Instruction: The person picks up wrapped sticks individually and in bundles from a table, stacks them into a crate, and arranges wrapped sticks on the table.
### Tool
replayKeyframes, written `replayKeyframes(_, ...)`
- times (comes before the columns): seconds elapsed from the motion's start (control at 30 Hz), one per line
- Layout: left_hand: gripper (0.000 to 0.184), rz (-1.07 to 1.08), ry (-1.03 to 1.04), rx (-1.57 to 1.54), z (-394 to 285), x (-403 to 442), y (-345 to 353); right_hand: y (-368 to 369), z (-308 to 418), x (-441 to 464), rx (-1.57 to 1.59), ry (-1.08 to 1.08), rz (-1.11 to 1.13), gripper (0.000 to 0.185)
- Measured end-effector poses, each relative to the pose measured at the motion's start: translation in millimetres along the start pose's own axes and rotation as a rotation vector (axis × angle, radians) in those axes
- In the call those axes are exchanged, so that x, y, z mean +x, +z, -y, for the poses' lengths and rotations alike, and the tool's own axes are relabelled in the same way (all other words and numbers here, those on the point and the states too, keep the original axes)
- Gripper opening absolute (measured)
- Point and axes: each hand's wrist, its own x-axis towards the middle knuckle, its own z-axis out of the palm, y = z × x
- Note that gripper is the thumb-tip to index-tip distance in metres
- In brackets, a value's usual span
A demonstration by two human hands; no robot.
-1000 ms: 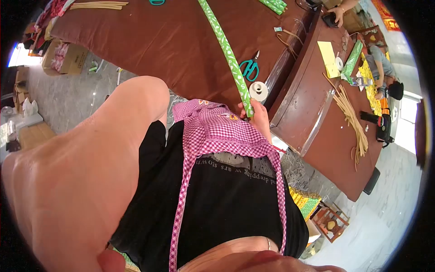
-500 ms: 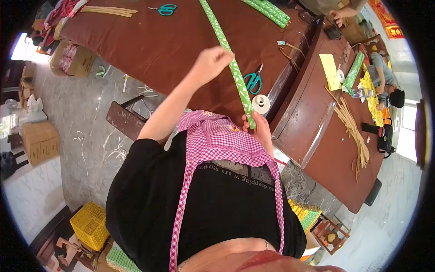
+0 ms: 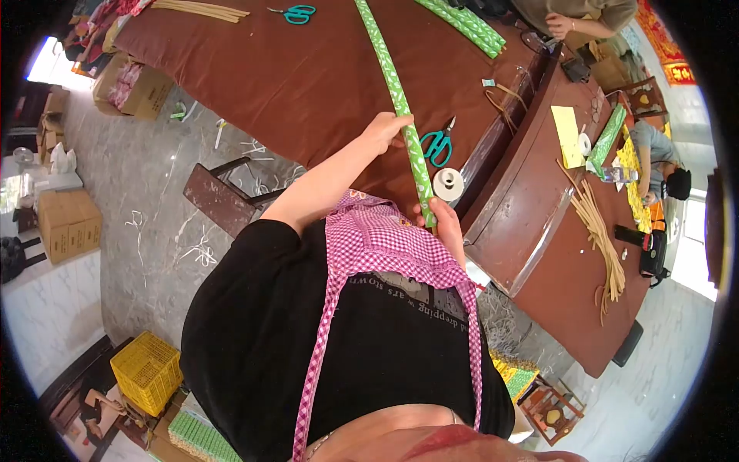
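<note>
A long, thin green roll with white print lies slantwise over the brown-covered table, its near end close to my apron. My left hand is closed on the roll partway along, thumb on top. At the near end, my right hand holds the roll between thumb and fingers, and a narrow pale tip shows there. Just right of the roll are teal-handled scissors and a roll of white tape.
Another pair of teal scissors, pale strips and more green rolls lie farther off. A second table on the right bears tan strips. A stool stands left. Other people are at the far right and lower left.
My left hand has come down from its raised, curled position and closed on the green roll. My right hand keeps its hold at the near end. The view has shifted slightly.
</note>
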Motion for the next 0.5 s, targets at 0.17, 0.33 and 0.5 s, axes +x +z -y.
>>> replayKeyframes(0.17,0.015,-0.055,-0.015,-0.228,-9,38,-13,-2,5,-7,0.044,0.01,0.01,0.022)
replayKeyframes(0.33,0.016,-0.055,-0.013,-0.355,-20,54,-17,-25,3,-14,0.081,0.034,0.061,0.021)
replayKeyframes(0.5,0.017,-0.043,0.051,-0.46,-26,53,-11,-38,9,-33,-0.018,0.041,-0.027,0.026)
